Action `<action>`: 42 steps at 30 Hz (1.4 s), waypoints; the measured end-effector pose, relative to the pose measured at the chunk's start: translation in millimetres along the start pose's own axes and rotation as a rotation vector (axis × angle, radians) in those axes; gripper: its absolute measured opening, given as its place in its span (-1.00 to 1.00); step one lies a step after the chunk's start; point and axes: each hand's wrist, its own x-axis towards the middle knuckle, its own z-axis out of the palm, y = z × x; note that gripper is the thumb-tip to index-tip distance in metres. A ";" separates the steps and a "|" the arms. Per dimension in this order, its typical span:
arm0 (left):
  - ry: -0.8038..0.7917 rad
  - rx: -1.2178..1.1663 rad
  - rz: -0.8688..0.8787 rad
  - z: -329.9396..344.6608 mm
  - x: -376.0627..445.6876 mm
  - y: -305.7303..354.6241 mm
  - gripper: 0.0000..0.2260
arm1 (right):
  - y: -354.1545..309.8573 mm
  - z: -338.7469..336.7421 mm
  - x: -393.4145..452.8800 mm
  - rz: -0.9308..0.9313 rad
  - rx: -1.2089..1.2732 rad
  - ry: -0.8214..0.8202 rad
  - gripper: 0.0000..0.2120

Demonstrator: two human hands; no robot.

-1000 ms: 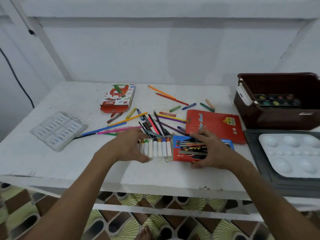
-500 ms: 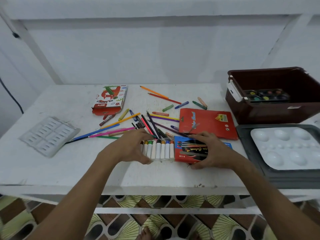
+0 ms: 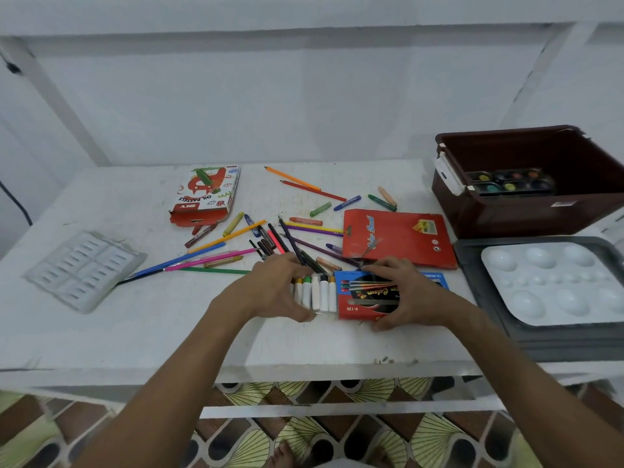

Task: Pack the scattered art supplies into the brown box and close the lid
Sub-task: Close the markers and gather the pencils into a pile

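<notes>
Now tube tray (image 3: 315,293) slid further into paint box (image 3: 366,300); left hand (image 3: 273,288) grips tray, right hand (image 3: 403,295) grips box.

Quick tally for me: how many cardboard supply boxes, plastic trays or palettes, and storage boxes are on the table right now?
Cardboard boxes: 3, the oil pastels box, the red pencil box, and the paint box under the right hand.
Plastic trays or palettes: 2, the clear tray and the white palette.
Storage boxes: 1, the brown box.
Total: 6

Both forearms (image 3: 162,383) bare, no sleeves; feet (image 3: 282,456) bare.
</notes>
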 end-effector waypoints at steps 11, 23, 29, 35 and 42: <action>-0.013 0.108 0.014 8.7 13.8 23.3 -0.31 | 2.1 7.5 -0.6 -0.039 -0.028 0.026 -0.05; 0.070 0.030 0.062 19.3 7.6 19.6 -0.37 | 16.7 5.4 -3.7 -0.059 0.059 0.053 -0.13; 0.060 0.112 0.080 19.7 8.1 22.3 -0.41 | 13.9 1.2 -3.8 -0.048 -0.022 0.010 -0.09; 0.071 0.132 0.091 20.6 6.3 23.0 -0.37 | 9.6 2.1 -8.5 -0.059 -0.116 0.042 -0.12; 0.004 0.069 -0.106 9.4 -12.9 -9.7 -0.13 | 20.6 -6.6 -26.3 0.023 -0.215 0.062 -0.02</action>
